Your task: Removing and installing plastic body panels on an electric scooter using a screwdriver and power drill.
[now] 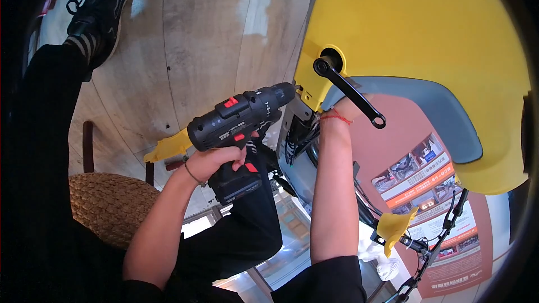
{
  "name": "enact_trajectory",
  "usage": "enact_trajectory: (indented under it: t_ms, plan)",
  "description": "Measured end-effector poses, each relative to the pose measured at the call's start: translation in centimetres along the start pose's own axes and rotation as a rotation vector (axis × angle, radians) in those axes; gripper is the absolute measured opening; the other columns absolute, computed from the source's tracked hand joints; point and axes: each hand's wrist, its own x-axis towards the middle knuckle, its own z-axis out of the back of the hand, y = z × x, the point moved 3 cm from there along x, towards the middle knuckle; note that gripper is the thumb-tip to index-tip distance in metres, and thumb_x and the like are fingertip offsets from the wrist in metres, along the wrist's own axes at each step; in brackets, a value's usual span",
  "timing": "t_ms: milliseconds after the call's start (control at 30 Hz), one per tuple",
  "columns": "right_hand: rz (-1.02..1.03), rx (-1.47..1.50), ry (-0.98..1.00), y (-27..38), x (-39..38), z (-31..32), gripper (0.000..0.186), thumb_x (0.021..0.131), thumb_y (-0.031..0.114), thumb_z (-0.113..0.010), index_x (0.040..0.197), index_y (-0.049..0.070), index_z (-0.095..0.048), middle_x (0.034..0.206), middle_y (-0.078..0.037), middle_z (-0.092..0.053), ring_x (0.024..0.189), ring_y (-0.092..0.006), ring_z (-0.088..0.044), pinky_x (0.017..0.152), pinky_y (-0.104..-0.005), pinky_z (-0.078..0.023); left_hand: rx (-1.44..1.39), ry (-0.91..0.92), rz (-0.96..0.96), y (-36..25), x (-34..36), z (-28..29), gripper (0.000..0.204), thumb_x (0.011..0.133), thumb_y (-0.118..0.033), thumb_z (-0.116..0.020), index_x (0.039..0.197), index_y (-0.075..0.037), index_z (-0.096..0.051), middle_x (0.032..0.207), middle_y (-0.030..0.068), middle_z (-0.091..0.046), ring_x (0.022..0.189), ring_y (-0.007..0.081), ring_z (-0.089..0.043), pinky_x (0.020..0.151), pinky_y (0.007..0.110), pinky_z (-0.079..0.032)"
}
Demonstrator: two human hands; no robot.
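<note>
woven straw-coloured material shows at the far left, a round stool seat beside the person's dark-trousered leg, with a black shoe stretched out above it on the pale wooden floor. just right of the stool, the left hand holds a black cordless drill with red buttons; its fingers are wrapped tight around the handle, above the battery block, so the tool stays level. the drill's chuck points right, toward the grey frame tucked under a big yellow body panel, probably a small vehicle's cover. the nose sits just beside that frame, apart from the panel's face, which suggests it is lined up with a fixing in the gap; the tip itself is hidden.

further right, the right forearm rises from the lower edge, a red string at the wrist, and the right hand goes up behind the panel's lower edge. its fingers are out of sight there, so i cannot tell whether they grip or only brace something. a black crank arm sticks out of a round hole in the panel and crosses in front of that wrist. lower right, a black chain and a small yellow piece lie over a reddish printed sheet.
</note>
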Motion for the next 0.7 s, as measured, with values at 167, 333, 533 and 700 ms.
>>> enact_trajectory:
  t_ms: [167, 333, 533, 700]
  plan:
    - [-0.035, 0.013, 0.004, -0.3, -0.1, -0.2, 0.033, 0.092, 0.032, -0.039, 0.101, 0.003, -0.051, 0.092, -0.01, -0.055, 0.081, -0.0193, -0.057, 0.072, -0.0305, -0.049, -0.02, 0.006, -0.01, 0.3, -0.2, 0.1, 0.038, 0.07, -0.005, -0.05, 0.107, 0.002, -0.052, 0.06, 0.0017, -0.05, 0.055, 0.0088, -0.048, 0.057, 0.022, -0.04]
    - [-0.02, -0.058, -0.004, -0.4, 0.0, 0.1, 0.034, 0.092, 0.034, -0.039, 0.101, 0.003, -0.051, 0.093, -0.01, -0.055, 0.082, -0.0197, -0.057, 0.072, -0.0303, -0.049, -0.065, -0.019, 0.022, 0.9, -0.5, 0.5, 0.039, 0.069, -0.004, -0.051, 0.107, 0.003, -0.051, 0.061, 0.0021, -0.049, 0.053, 0.0091, -0.047, 0.056, 0.023, -0.041]
    - [-0.016, -0.179, 0.041, 0.0, -0.3, 0.2, 0.034, 0.092, 0.034, -0.039, 0.102, 0.003, -0.051, 0.095, -0.009, -0.055, 0.086, -0.0192, -0.056, 0.077, -0.0312, -0.047, -0.061, 0.014, 0.046, 0.9, -0.4, 0.6, 0.038, 0.071, -0.006, -0.049, 0.109, 0.002, -0.051, 0.061, 0.0015, -0.049, 0.055, 0.0088, -0.047, 0.058, 0.023, -0.04]
    - [0.028, -0.074, -0.043, -1.9, 0.9, 1.5, 0.034, 0.092, 0.033, -0.04, 0.103, 0.003, -0.051, 0.096, -0.009, -0.055, 0.087, -0.0196, -0.056, 0.078, -0.0318, -0.046, -0.04, 0.022, 0.018, 0.7, -0.4, 0.1, 0.038, 0.071, -0.007, -0.049, 0.108, 0.002, -0.051, 0.06, 0.0014, -0.049, 0.056, 0.0088, -0.047, 0.059, 0.023, -0.041]
